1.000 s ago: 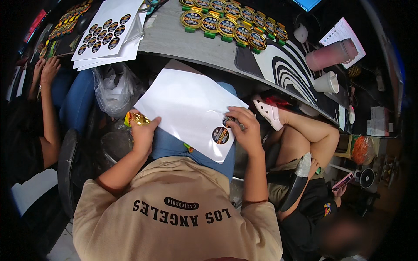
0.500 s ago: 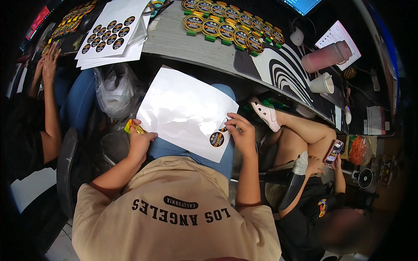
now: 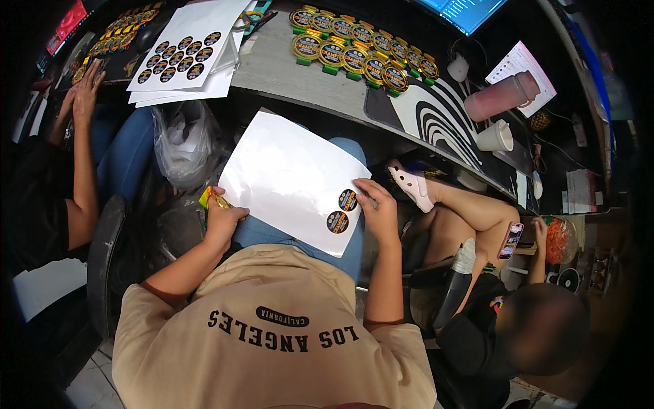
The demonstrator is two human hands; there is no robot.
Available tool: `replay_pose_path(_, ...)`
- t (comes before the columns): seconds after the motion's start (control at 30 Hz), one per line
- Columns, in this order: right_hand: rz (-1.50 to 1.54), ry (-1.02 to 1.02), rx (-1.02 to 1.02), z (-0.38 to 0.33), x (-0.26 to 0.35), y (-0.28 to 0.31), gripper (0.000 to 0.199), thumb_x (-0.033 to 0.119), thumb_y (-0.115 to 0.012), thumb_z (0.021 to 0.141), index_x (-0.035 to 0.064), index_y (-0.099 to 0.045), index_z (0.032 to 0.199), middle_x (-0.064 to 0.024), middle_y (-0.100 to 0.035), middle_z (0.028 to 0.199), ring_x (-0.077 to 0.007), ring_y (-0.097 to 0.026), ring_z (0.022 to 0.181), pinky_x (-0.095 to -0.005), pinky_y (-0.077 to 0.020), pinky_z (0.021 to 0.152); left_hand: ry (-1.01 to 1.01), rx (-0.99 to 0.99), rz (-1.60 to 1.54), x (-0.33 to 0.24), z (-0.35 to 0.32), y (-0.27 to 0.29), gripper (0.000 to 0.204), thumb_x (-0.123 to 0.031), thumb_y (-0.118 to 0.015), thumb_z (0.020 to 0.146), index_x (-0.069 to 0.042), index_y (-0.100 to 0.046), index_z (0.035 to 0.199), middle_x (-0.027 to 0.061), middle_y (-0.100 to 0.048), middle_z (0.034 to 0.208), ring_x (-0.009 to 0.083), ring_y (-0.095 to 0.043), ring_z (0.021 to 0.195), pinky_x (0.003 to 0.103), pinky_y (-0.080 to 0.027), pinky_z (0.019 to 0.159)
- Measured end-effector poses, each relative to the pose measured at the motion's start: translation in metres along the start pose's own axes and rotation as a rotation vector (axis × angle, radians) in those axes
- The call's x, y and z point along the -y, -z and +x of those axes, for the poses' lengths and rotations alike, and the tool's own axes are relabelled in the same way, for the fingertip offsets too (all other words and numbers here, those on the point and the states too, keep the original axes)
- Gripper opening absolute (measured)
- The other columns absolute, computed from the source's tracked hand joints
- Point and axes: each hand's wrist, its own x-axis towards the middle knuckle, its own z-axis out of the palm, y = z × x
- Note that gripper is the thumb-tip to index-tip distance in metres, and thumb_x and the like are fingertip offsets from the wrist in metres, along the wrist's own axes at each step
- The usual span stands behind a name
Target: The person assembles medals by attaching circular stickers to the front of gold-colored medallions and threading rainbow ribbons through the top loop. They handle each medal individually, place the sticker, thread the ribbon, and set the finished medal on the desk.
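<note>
A glossy white sticker sheet [image 3: 286, 170] lies across my lap, with two round black-and-gold stickers [image 3: 337, 221] at its lower right corner. My left hand [image 3: 226, 218] is closed at the sheet's left edge, around a gold medal [image 3: 219, 199] with a yellow-and-green ribbon; most of the medal is hidden by the fingers. My right hand [image 3: 378, 208] grips the sheet's right edge, its curled fingers beside the upper sticker. The thumb points toward the lower sticker without covering it.
Rows of gold medals [image 3: 354, 58] lie on the grey desk [image 3: 279, 71]. Another sticker sheet [image 3: 197, 27] rests at its left. A plastic bag [image 3: 182, 146] hangs below. A pink bottle [image 3: 501, 95] and white cup [image 3: 496, 136] stand right. People sit on both sides, one near a phone [image 3: 511, 240].
My right hand's fingers have drawn back from the upper sticker, which now shows whole. My left hand keeps its hold. The person at right has moved one hand away from the phone.
</note>
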Motion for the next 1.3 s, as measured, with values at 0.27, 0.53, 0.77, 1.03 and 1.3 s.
replay_pose_path(0.27, -0.144, 0.036, -0.042, 0.002, 0.017, -0.011, 0.024, 0.004, -0.069, 0.077, 0.0096, -0.073, 0.1, -0.0139, -0.065, 0.109, -0.0312, -0.061, 0.097, -0.0368, -0.0478, 0.086, 0.006, 0.009, -0.004, -0.001, -0.001, 0.001, 0.066, 0.014, -0.068, 0.066, -0.012, -0.03, 0.114, 0.0104, -0.051, 0.092, 0.0179, -0.056, 0.068, 0.027, -0.047, 0.056)
replay_pose_path(0.53, -0.062, -0.006, -0.098, 0.0, 0.01, -0.012, 0.015, -0.003, -0.068, 0.076, 0.0035, -0.073, 0.089, -0.013, -0.066, 0.112, -0.0253, -0.065, 0.096, -0.0315, -0.0503, 0.086, -0.01, -0.003, -0.011, -0.001, -0.001, 0.0, 0.066, 0.013, -0.067, 0.065, -0.012, -0.03, 0.112, 0.0101, -0.051, 0.093, 0.0162, -0.056, 0.068, 0.027, -0.047, 0.056)
replay_pose_path(0.77, 0.779, -0.284, -0.173, -0.008, -0.04, -0.007, 0.012, -0.009, -0.058, 0.086, -0.0024, -0.062, 0.095, -0.019, -0.064, 0.114, -0.0261, -0.065, 0.103, -0.0332, -0.0522, 0.088, -0.036, 0.016, -0.006, 0.003, 0.002, 0.0, 0.064, 0.013, -0.065, 0.065, -0.013, -0.031, 0.111, 0.0103, -0.051, 0.093, 0.0171, -0.057, 0.069, 0.027, -0.047, 0.056)
replay_pose_path(1.03, 0.881, -0.189, -0.398, -0.015, -0.037, 0.037, 0.012, -0.002, -0.062, 0.088, -0.0017, -0.061, 0.1, -0.0125, -0.065, 0.105, -0.0173, -0.063, 0.092, -0.0287, -0.0513, 0.083, -0.048, -0.068, 0.002, 0.002, -0.006, 0.018, 0.06, 0.007, -0.071, 0.069, -0.011, -0.034, 0.112, 0.0088, -0.051, 0.092, 0.016, -0.058, 0.072, 0.027, -0.047, 0.059)
replay_pose_path(1.3, 0.553, -0.018, -0.27, 0.0, 0.083, 0.054, 0.013, -0.005, -0.068, 0.083, -0.0016, -0.067, 0.096, -0.005, -0.065, 0.097, -0.0106, -0.059, 0.087, -0.0216, -0.046, 0.079, -0.272, 0.04, -0.15, -0.091, -0.034, 0.048, 0.056, -0.039, -0.056, 0.094, -0.004, -0.039, 0.134, 0.0128, -0.053, 0.12, 0.0235, -0.064, 0.09, 0.028, -0.053, 0.077)
